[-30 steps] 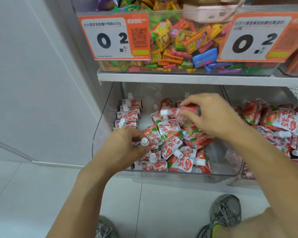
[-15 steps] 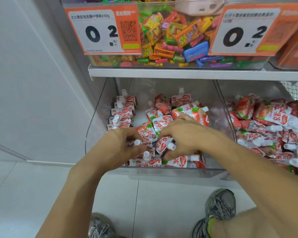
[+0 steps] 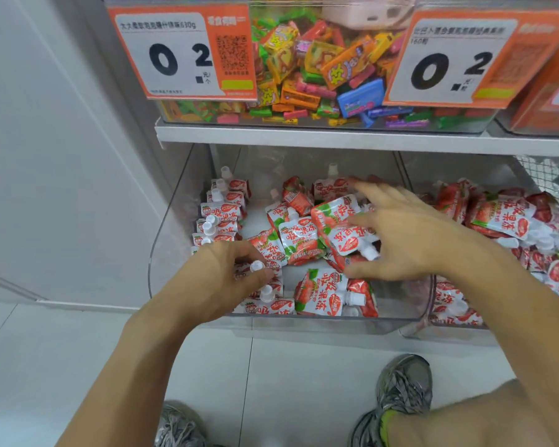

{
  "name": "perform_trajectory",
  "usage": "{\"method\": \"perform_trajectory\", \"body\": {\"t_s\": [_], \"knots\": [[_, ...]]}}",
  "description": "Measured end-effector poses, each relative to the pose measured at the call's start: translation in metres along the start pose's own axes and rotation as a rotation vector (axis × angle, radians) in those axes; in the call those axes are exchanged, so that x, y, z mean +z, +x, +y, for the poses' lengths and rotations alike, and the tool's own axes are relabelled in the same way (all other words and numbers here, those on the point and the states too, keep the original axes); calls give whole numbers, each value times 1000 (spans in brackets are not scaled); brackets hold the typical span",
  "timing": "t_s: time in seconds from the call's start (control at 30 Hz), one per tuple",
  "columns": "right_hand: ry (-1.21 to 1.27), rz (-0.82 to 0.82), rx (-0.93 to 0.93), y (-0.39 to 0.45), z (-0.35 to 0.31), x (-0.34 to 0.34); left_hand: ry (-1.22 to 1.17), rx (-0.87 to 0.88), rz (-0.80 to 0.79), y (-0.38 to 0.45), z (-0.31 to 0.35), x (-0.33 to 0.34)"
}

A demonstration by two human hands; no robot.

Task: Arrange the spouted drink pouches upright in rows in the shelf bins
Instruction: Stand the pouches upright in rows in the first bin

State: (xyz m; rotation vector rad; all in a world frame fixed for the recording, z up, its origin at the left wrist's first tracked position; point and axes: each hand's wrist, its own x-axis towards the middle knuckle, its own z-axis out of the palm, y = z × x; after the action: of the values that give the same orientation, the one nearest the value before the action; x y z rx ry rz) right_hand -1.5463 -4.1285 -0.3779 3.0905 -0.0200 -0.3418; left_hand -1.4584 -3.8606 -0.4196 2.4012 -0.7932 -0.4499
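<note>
Inside the clear bin point(image 3: 162, 253), your left hand point(image 3: 220, 279) pinches an upright pouch point(image 3: 255, 267); your right hand point(image 3: 410, 233) hovers, fingers spread, over loose pouches point(image 3: 304, 240).

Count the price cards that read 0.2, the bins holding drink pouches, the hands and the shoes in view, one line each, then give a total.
Price cards reading 0.2: 2
Bins holding drink pouches: 2
Hands: 2
Shoes: 2
Total: 8
</note>
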Motion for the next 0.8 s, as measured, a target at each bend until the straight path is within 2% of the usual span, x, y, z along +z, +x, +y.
{"method": "perform_trajectory", "body": {"t_s": [0.07,0.2,0.3,0.4,0.47,0.57,0.67,0.8], "knots": [[63,23,33,1,-2,-5,3,-3,-5,1,1,1],[164,259,-65,22,-8,-6,-2,-13,-52,5,2,1],[367,238,-153,55,-22,-5,-27,-13,-105,6,5,0],[417,108,-210,100,-41,-7,-33,2,-104,5,6,0],[460,-88,-254,127,-55,-7,-14,32,-65,3,6,1],[285,-304,-277,160,-71,1,6,62,-9,-1,6,2],[133,-391,-289,177,-81,15,-35,34,-17,-1,3,-1],[24,-423,-298,177,-89,17,-83,20,-49,3,0,-6]]}}
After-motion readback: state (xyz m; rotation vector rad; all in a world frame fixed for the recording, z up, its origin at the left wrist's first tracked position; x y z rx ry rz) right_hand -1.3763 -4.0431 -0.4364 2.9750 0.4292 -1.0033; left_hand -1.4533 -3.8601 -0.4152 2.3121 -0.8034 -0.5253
